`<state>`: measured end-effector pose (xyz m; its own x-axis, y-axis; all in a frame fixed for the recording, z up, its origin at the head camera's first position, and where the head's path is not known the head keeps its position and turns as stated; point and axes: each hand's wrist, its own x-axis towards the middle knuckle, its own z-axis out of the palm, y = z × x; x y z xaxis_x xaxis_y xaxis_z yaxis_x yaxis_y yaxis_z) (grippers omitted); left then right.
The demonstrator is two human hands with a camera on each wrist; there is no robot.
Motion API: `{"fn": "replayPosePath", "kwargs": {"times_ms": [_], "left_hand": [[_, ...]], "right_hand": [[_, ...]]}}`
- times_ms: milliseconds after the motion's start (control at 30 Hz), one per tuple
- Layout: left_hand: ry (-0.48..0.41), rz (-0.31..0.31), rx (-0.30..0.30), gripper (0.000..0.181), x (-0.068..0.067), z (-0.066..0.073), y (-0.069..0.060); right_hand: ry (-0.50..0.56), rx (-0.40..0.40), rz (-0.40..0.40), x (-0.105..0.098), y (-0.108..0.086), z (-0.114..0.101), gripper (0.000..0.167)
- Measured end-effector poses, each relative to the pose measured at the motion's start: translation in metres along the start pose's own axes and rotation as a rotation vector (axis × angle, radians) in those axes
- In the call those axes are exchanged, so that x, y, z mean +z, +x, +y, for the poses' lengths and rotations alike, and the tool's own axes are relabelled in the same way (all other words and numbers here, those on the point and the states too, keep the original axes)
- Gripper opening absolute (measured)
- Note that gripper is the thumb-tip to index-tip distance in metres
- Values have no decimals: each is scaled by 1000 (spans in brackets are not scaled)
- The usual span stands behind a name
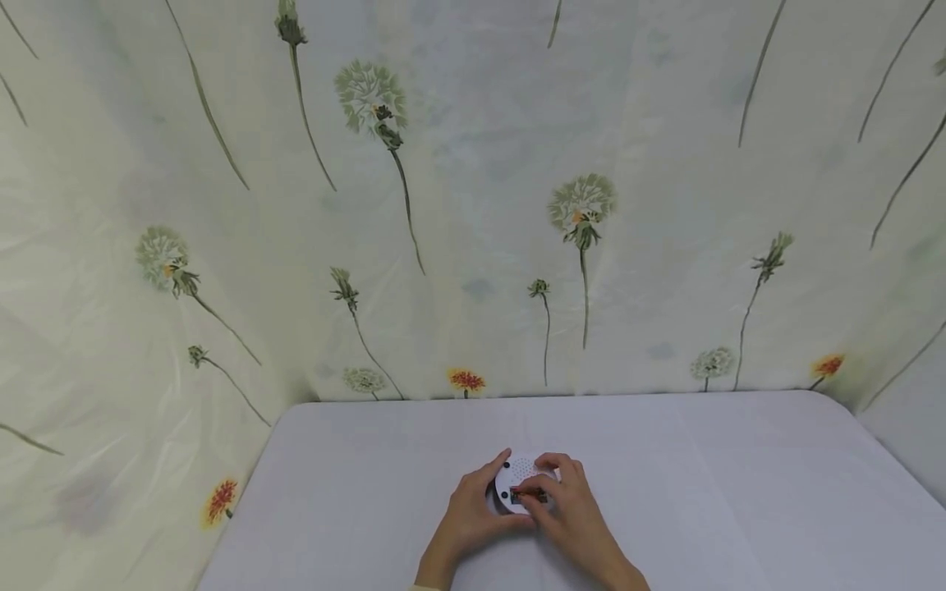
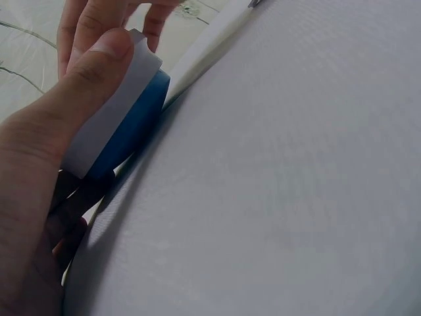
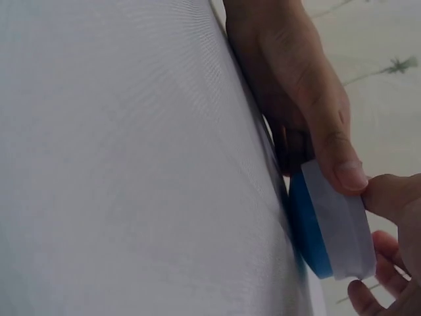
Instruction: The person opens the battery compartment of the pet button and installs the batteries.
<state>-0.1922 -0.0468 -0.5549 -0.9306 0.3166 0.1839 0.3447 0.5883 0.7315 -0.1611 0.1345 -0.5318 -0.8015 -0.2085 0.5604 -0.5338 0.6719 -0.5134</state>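
Note:
A round white device (image 1: pixel 521 468) with a dotted speaker grille, dark round feet and an uncovered battery compartment (image 1: pixel 516 497) lies face down on the table. Blue shows along its underside in the left wrist view (image 2: pixel 135 125). My left hand (image 1: pixel 473 510) grips the device by its left rim, thumb along the near edge and fingers round the far side. Over the compartment, my right hand (image 1: pixel 575 517) pinches a small dark and orange battery with thumb and index finger. These fingers partly cover the battery, so how far it sits in the slot is hidden.
A white cloth covers the table (image 1: pixel 355 492), whose far edge meets a hanging sheet (image 1: pixel 473 246) printed with dandelions. The same kind of sheet hangs along the left side.

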Motion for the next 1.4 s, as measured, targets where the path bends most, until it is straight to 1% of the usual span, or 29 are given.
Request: {"fn": "replayPosePath", "kwargs": {"times_ms": [67, 133, 300, 400, 467, 567, 600, 633, 700, 800, 933, 1100, 1200, 1400], "left_hand": [[-2, -1, -9, 98, 0, 0, 0], [-3, -1, -12, 98, 0, 0, 0], [-11, 5, 8, 97, -1, 1, 1], [-14, 3, 6, 96, -1, 1, 0], [-9, -6, -12, 95, 0, 1, 0], [-4, -21, -43, 91, 0, 2, 0], [-2, -25, -48, 90, 0, 2, 0], [0, -30, -55, 90, -1, 2, -1], [-3, -31, -53, 89, -1, 2, 0], [2, -30, -41, 89, -1, 3, 0], [5, -25, -31, 89, -1, 3, 1], [5, -10, 6, 89, 1, 0, 1], [6, -7, 23, 88, 2, -1, 2], [2, -11, 6, 88, 2, -2, 1]], "right_hand": [[16, 54, -19, 1, 0, 0, 21], [30, 84, -31, 2, 0, 0, 21], [26, 69, -28, 1, 0, 1, 22], [35, 82, -37, 1, -1, 1, 23], [62, 113, -52, 2, -1, 1, 34], [137, 190, -96, 6, -2, 1, 65], [159, 228, -116, 7, -2, 1, 73], [181, 264, -136, 8, -2, 0, 78], [205, 332, -162, 11, -2, 0, 83], [191, 428, -179, 15, 1, -1, 86], [145, 482, -160, 20, 4, -4, 87], [91, 499, -125, 22, 4, -8, 84], [74, 514, -122, 23, 4, -9, 82], [80, 519, -132, 23, 4, -11, 81]]}}
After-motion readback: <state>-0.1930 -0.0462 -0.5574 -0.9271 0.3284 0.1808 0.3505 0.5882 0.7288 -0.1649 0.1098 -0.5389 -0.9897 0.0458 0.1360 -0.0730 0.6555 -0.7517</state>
